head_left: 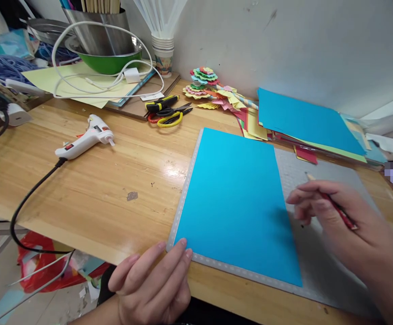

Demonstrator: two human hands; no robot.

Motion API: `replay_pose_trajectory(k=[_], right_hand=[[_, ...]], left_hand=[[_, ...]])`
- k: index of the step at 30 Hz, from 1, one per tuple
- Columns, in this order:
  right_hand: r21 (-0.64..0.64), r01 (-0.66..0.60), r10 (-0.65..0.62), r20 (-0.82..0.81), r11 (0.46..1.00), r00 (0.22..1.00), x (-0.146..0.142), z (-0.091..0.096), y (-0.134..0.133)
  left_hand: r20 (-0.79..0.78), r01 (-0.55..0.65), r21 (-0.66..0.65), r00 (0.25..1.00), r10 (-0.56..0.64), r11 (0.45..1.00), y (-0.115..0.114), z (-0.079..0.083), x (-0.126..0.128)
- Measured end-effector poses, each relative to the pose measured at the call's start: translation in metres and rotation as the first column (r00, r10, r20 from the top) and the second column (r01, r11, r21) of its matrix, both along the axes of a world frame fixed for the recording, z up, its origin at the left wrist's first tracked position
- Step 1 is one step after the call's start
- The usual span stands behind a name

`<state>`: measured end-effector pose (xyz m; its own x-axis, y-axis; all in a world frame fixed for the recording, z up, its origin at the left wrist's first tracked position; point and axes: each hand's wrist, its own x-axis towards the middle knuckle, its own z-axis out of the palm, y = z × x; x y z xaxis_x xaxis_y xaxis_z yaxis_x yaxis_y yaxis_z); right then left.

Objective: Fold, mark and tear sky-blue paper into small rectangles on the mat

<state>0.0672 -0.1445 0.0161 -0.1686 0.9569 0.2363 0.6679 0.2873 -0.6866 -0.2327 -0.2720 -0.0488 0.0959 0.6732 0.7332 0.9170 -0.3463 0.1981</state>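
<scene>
A sheet of blue paper lies on a grey cutting mat, covering its left part. My right hand is closed around a red pencil, held above the mat just right of the paper's edge. The pencil's bare wooden point faces away from me, toward the back. At the mat's near left corner is my left hand, its fingers stretched out and holding nothing. Its fingertips rest at the lower left corner of the blue paper.
On the left, a white glue gun lies with its black cord trailing off the table. Scissors and a cutter lie near the back. Paper flowers, a stack of coloured paper and a green bowl line the wall.
</scene>
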Motion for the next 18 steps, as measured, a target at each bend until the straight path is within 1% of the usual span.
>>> replay_pose_trajectory(k=[1,2,3,4,5,6,7,8,9,11,12,13,14,15,16,18], right_hand=[[-0.011,-0.136,0.137,0.018,0.991,0.990,-0.007,0.004,-0.002],[-0.026,-0.270,0.271,0.024,0.962,0.962,-0.016,0.007,-0.003],[-0.041,-0.390,0.391,0.006,0.920,0.920,-0.026,0.010,-0.004],[-0.062,-0.476,0.474,-0.041,0.877,0.879,-0.037,0.013,-0.003],[-0.075,-0.529,0.516,-0.142,0.845,0.845,-0.050,0.016,0.000],[-0.105,-0.557,0.512,-0.283,0.824,0.811,-0.064,0.017,0.003],[-0.148,-0.581,0.476,-0.430,0.801,0.767,-0.079,0.018,0.007],[-0.216,-0.599,0.406,-0.558,0.771,0.723,-0.095,0.018,0.013],[-0.287,-0.640,0.334,-0.663,0.713,0.670,-0.110,0.018,0.018],[-0.370,-0.732,0.171,-0.819,0.573,0.548,-0.137,0.015,0.030],[-0.400,-0.766,0.098,-0.855,0.503,0.510,-0.147,0.012,0.036],[-0.425,-0.784,0.036,-0.870,0.452,0.492,-0.156,0.009,0.042],[-0.444,-0.787,-0.007,-0.873,0.429,0.488,-0.163,0.006,0.049],[-0.457,-0.777,-0.032,-0.869,0.433,0.493,-0.167,0.002,0.055],[-0.460,-0.759,-0.043,-0.866,0.461,0.499,-0.170,-0.002,0.061],[-0.436,-0.718,-0.021,-0.862,0.543,0.507,-0.169,-0.010,0.074]], left_hand=[[0.006,0.006,0.005,1.000,-0.006,1.000,0.001,0.001,0.000],[0.013,0.006,0.012,1.000,-0.007,1.000,0.002,0.001,0.000],[0.021,0.003,0.019,1.000,-0.003,1.000,0.002,0.002,0.001],[0.022,0.002,0.021,1.000,-0.002,1.000,0.003,0.003,0.001],[0.019,-0.001,0.017,1.000,0.000,1.000,0.003,0.004,0.002],[0.011,-0.002,0.010,1.000,0.002,1.000,0.003,0.005,0.002],[0.004,0.005,-0.001,1.000,-0.005,1.000,0.002,0.005,0.001],[-0.002,0.019,-0.013,1.000,-0.019,1.000,0.002,0.006,0.000],[-0.012,0.038,-0.024,0.999,-0.038,0.999,0.002,0.008,-0.001],[-0.048,0.093,-0.056,0.994,-0.096,0.994,0.002,0.012,-0.005],[-0.075,0.130,-0.077,0.988,-0.136,0.989,0.003,0.015,-0.008],[-0.110,0.167,-0.111,0.978,-0.179,0.980,0.004,0.019,-0.011],[-0.147,0.203,-0.153,0.963,-0.226,0.967,0.006,0.023,-0.013],[-0.174,0.240,-0.198,0.945,-0.276,0.950,0.009,0.029,-0.015],[-0.189,0.274,-0.241,0.928,-0.321,0.931,0.012,0.034,-0.016],[-0.174,0.326,-0.293,0.906,-0.386,0.898,0.020,0.044,-0.017]])
